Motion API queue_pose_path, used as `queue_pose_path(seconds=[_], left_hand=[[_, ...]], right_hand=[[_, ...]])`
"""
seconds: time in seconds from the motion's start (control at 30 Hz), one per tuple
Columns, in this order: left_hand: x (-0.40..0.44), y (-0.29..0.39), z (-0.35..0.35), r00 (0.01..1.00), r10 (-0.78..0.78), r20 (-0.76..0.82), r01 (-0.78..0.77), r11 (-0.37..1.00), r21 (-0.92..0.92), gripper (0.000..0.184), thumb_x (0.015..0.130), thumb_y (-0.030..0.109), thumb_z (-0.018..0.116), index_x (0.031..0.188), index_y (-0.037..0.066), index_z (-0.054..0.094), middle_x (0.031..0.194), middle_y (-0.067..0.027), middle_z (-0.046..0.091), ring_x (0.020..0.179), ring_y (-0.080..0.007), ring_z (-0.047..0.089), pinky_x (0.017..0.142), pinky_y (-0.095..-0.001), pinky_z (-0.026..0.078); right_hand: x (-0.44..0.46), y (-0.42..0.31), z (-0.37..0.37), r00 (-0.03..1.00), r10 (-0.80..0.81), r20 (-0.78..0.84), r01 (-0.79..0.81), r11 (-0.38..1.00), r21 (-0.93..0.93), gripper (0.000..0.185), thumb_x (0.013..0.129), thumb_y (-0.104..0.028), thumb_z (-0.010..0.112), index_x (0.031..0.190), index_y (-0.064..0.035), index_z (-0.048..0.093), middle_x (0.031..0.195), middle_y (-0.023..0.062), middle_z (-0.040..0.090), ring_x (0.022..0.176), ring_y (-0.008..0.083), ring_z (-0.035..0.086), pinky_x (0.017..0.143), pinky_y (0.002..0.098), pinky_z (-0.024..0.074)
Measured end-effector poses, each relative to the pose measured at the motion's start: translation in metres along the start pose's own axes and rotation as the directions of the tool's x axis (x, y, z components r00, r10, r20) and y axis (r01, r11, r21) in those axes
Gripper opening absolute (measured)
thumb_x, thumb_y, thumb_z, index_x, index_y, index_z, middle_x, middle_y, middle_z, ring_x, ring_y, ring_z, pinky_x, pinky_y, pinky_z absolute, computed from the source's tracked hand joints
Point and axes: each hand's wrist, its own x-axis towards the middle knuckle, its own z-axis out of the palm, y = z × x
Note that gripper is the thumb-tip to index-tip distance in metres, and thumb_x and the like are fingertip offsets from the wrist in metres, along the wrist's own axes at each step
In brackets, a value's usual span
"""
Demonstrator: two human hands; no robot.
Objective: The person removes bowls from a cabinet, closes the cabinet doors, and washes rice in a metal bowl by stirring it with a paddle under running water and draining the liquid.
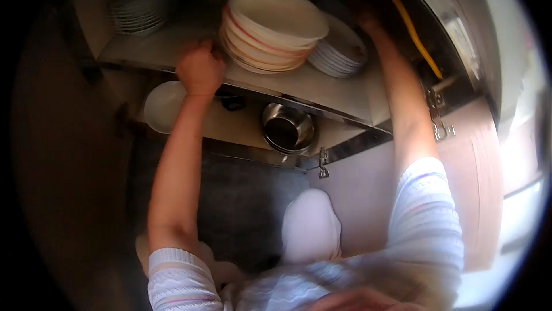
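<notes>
A tall stack of cream bowls [270,29], some with red or orange rims, stands on the upper cabinet shelf. Just left of it is my left hand [201,69], its fingers curled near the shelf's front edge; whether they grip anything is hidden. My right hand [369,22] reaches deep into the dark right side of the cabinet, beside a tilted stack of white plates [339,52]. Its fingers are blurred and in shadow, so what they touch cannot be made out.
Another plate stack [138,9] stands at the upper left. On the lower shelf are a white bowl [163,107] and metal pots [287,129]. An open cabinet door [454,178] with hinges is at the right, below a yellow hose [409,23].
</notes>
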Motion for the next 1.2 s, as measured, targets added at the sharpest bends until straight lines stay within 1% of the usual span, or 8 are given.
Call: queue_pose_path(seconds=[0.07, 0.3, 0.57, 0.7, 0.8, 0.9, 1.0, 1.2], left_hand=[[0.000, 0.001, -0.001, 1.000, 0.001, -0.007, -0.001, 1.000, -0.016, 0.008, 0.067, 0.013, 0.057, 0.074, 0.009, 0.059, 0.082, -0.0086, 0.057, 0.076, -0.0308, 0.057, 0.060, -0.0430, 0.047], [0.002, 0.002, -0.003, 0.999, -0.028, -0.015, 0.027, 0.996, -0.083, 0.009, 0.064, 0.012, 0.058, 0.072, 0.008, 0.057, 0.080, -0.0089, 0.056, 0.075, -0.0299, 0.057, 0.059, -0.0434, 0.047], [0.002, 0.005, -0.003, 0.996, -0.077, 0.038, 0.079, 0.996, -0.034, 0.010, 0.066, 0.014, 0.057, 0.075, 0.008, 0.058, 0.084, -0.0091, 0.057, 0.077, -0.0303, 0.059, 0.061, -0.0432, 0.047], [0.001, 0.003, -0.003, 0.997, -0.069, 0.037, 0.069, 0.998, -0.007, 0.012, 0.069, 0.015, 0.056, 0.079, 0.009, 0.060, 0.088, -0.0089, 0.058, 0.078, -0.0305, 0.059, 0.062, -0.0432, 0.048], [0.000, 0.005, -0.006, 0.991, -0.115, 0.067, 0.116, 0.993, -0.025, 0.014, 0.070, 0.015, 0.055, 0.081, 0.010, 0.060, 0.090, -0.0081, 0.059, 0.079, -0.0306, 0.059, 0.064, -0.0434, 0.047], [0.002, 0.010, -0.017, 0.979, -0.134, 0.152, 0.135, 0.991, 0.000, 0.017, 0.078, 0.019, 0.052, 0.088, 0.010, 0.062, 0.097, -0.0090, 0.059, 0.084, -0.0333, 0.058, 0.068, -0.0442, 0.047], [0.002, 0.007, -0.011, 0.984, -0.123, 0.126, 0.122, 0.992, 0.010, 0.018, 0.078, 0.019, 0.052, 0.089, 0.011, 0.062, 0.099, -0.0097, 0.059, 0.085, -0.0344, 0.058, 0.069, -0.0445, 0.047], [0.002, 0.007, -0.014, 0.993, -0.055, 0.107, 0.048, 0.997, 0.068, 0.018, 0.076, 0.016, 0.054, 0.090, 0.008, 0.063, 0.099, -0.0135, 0.060, 0.083, -0.0357, 0.058, 0.071, -0.0447, 0.046]], right_hand=[[0.021, 0.022, 0.038, 0.989, 0.145, -0.034, -0.139, 0.982, 0.129, 0.037, 0.090, -0.032, 0.042, 0.121, -0.0145, 0.052, 0.120, 0.0146, 0.053, 0.106, 0.0293, 0.052, 0.091, 0.0380, 0.0412], [0.043, 0.031, 0.064, 0.960, 0.270, -0.076, -0.274, 0.961, -0.050, 0.044, 0.086, -0.039, 0.046, 0.121, -0.0119, 0.052, 0.122, 0.0160, 0.052, 0.110, 0.0313, 0.049, 0.093, 0.0396, 0.0384], [0.039, 0.069, 0.039, 0.956, 0.288, -0.053, -0.290, 0.956, -0.031, 0.054, 0.082, -0.047, 0.051, 0.120, -0.0090, 0.052, 0.123, 0.0176, 0.050, 0.114, 0.0337, 0.046, 0.096, 0.0415, 0.0352], [0.020, 0.033, -0.004, 0.963, 0.253, 0.089, -0.237, 0.958, -0.161, 0.060, 0.078, -0.051, 0.055, 0.119, -0.0075, 0.053, 0.123, 0.0186, 0.049, 0.115, 0.0345, 0.045, 0.098, 0.0422, 0.0338], [-0.004, 0.005, -0.019, 0.941, 0.334, -0.062, -0.334, 0.942, 0.001, 0.049, 0.079, -0.044, 0.057, 0.110, -0.0064, 0.060, 0.114, 0.0202, 0.055, 0.106, 0.0352, 0.052, 0.089, 0.0424, 0.0421], [-0.028, -0.002, -0.017, 0.972, 0.205, -0.119, -0.221, 0.964, -0.147, 0.039, 0.076, -0.036, 0.062, 0.099, -0.0042, 0.063, 0.096, 0.0193, 0.062, 0.089, 0.0340, 0.060, 0.073, 0.0409, 0.0487], [-0.080, -0.055, -0.041, 0.881, 0.203, -0.428, -0.203, 0.978, 0.047, 0.030, 0.074, -0.029, 0.067, 0.087, -0.0023, 0.064, 0.080, 0.0163, 0.064, 0.073, 0.0312, 0.063, 0.062, 0.0384, 0.0497], [-0.160, -0.115, -0.079, 0.769, 0.343, -0.540, -0.089, 0.893, 0.440, 0.027, 0.068, -0.023, 0.074, 0.080, -0.0018, 0.062, 0.074, 0.0120, 0.063, 0.064, 0.0247, 0.063, 0.058, 0.0332, 0.0480]])
